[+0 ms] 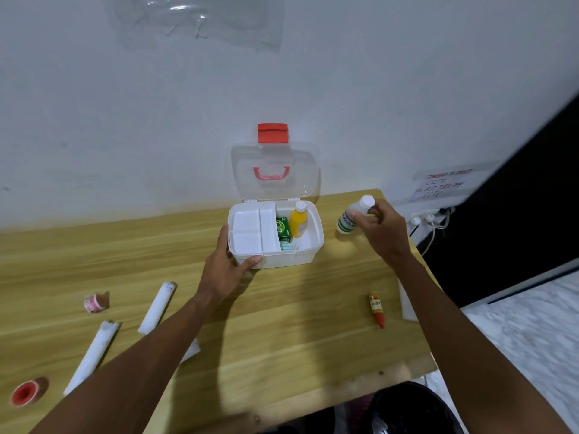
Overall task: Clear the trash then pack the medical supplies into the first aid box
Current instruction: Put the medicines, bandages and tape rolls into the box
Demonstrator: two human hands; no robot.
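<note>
A white first aid box [316, 242] stands open on the wooden table [282, 308], its clear lid with red latch leaning against the wall. Inside lie a yellow bottle [298, 221], a green packet [283, 228] and a white divider tray [250, 233]. My left hand [225, 270] grips the box's front left corner. My right hand [383, 228] holds a white bottle with a green label [349, 219] just right of the box, slightly above the table. A small red and yellow tube [377, 309] lies front right. Two white wrapped rolls [156, 306] [91, 355] lie at left.
A pink tape roll [95, 302] and a red tape roll [26, 393] rest at the table's left. A white sheet [407, 303] hangs over the right edge. A black bin [413, 408] sits below the front edge. Cables and a wall socket [429, 219] are at right.
</note>
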